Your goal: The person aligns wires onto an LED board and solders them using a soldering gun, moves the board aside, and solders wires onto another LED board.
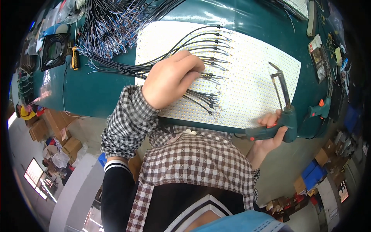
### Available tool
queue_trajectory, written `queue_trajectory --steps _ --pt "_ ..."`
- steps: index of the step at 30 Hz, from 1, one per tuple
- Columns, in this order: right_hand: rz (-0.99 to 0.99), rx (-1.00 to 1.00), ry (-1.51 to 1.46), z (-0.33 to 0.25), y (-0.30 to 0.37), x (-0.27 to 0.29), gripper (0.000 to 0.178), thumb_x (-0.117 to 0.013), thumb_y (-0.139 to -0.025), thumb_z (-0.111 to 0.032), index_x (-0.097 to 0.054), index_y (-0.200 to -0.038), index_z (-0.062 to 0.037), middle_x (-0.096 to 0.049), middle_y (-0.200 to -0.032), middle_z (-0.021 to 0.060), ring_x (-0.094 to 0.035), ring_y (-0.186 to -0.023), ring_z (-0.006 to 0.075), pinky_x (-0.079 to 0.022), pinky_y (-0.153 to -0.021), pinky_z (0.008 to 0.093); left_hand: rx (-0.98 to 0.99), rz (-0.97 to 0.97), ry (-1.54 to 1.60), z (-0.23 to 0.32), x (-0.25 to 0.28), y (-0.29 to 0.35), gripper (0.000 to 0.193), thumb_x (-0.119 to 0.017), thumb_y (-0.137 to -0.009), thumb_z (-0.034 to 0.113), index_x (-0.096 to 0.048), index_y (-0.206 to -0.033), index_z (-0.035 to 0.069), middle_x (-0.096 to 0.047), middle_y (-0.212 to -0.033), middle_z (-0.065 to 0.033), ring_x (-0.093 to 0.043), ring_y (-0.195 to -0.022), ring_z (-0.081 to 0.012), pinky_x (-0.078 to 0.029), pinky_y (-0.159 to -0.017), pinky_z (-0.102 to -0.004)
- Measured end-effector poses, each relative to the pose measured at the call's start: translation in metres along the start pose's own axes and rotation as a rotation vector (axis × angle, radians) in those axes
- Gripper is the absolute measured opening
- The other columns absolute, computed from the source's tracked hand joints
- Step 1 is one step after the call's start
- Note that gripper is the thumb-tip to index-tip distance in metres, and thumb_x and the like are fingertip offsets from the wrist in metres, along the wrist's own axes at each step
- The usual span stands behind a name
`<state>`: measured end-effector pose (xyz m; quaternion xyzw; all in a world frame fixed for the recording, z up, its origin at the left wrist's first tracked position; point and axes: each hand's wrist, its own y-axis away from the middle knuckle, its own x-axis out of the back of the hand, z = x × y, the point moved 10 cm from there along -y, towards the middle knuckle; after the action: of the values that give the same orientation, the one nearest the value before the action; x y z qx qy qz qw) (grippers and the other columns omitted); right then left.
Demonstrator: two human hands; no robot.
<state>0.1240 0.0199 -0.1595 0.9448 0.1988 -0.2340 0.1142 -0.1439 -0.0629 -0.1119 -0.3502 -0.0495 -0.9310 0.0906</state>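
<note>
A white LED board (pixel 255 89) dotted with rows of small LEDs lies in front of me. Black cables (pixel 193 48) run in from its left side, their thin coloured wire ends reaching the middle of the board. My left hand (pixel 170 77) is over the board's left half, thumb and fingers closed on one of the cables near its wire end; the pinch itself is partly hidden. At the board's near right edge, my right hand (pixel 266 146) grips a dark green soldering gun (pixel 290 123) with a red button. Its bent metal tip (pixel 272 66) points up over the board's right part.
Bundles of loose cables (pixel 112 29) with stripped ends fill the far left of the green table (pixel 92 91). Near them are a black fan (pixel 55 51) and a yellow-handled screwdriver (pixel 75 58). A second green gun-shaped tool (pixel 320 109) lies at the right edge, below a worn box (pixel 317 58).
</note>
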Motion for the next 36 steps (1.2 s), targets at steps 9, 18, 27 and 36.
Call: queue_trajectory --steps 9,18,27,36 --pt "-0.013 -0.006 0.069 0.001 0.0 -0.004 0.056 -0.045 -0.087 -0.047 -0.043 -0.114 0.001 -0.039 -0.068 0.0002 -0.037 -0.064 0.0121 -0.04 -0.063 0.0293 -0.341 0.002 -0.188 0.04 -0.016 -0.002 0.015 -0.062 -0.07 0.004 -0.058 -0.084 0.006 -0.052 -0.084 -0.0051 -0.053 -0.075 -0.0215 -0.043 -0.063 -0.0316" --pt "-0.069 0.028 -0.012 0.003 0.005 0.006 0.062 -0.045 -0.085 -0.05 -0.041 -0.115 0.0046 -0.042 -0.069 0.003 -0.044 -0.065 0.0162 -0.044 -0.062 0.0339 -0.454 -0.084 -0.506 0.049 -0.042 0.0 0.017 -0.054 -0.068 0.011 -0.053 -0.085 0.006 -0.049 -0.08 -0.0036 -0.051 -0.075 -0.0182 -0.04 -0.062 -0.0303" --pt "0.004 0.019 0.07 -0.008 0.008 0.001 0.059 -0.043 -0.085 -0.05 -0.042 -0.111 0.004 -0.043 -0.064 0.0037 -0.044 -0.06 0.0165 -0.042 -0.056 0.0325 -0.487 0.087 -0.435 0.069 -0.017 0.01 0.008 -0.051 -0.07 0.015 -0.048 -0.074 0.009 -0.048 -0.069 -0.0038 -0.053 -0.067 -0.0191 -0.042 -0.06 -0.0326" --pt "0.131 -0.024 0.068 -0.012 0.008 0.011 0.057 -0.045 -0.085 -0.048 -0.041 -0.11 0.0029 -0.042 -0.063 0.0033 -0.045 -0.061 0.0159 -0.043 -0.058 0.031 -0.536 -0.05 -0.311 0.066 -0.027 0.012 0.012 -0.052 -0.069 0.015 -0.049 -0.077 0.006 -0.047 -0.074 -0.0084 -0.055 -0.061 -0.0229 -0.045 -0.05 -0.0351"
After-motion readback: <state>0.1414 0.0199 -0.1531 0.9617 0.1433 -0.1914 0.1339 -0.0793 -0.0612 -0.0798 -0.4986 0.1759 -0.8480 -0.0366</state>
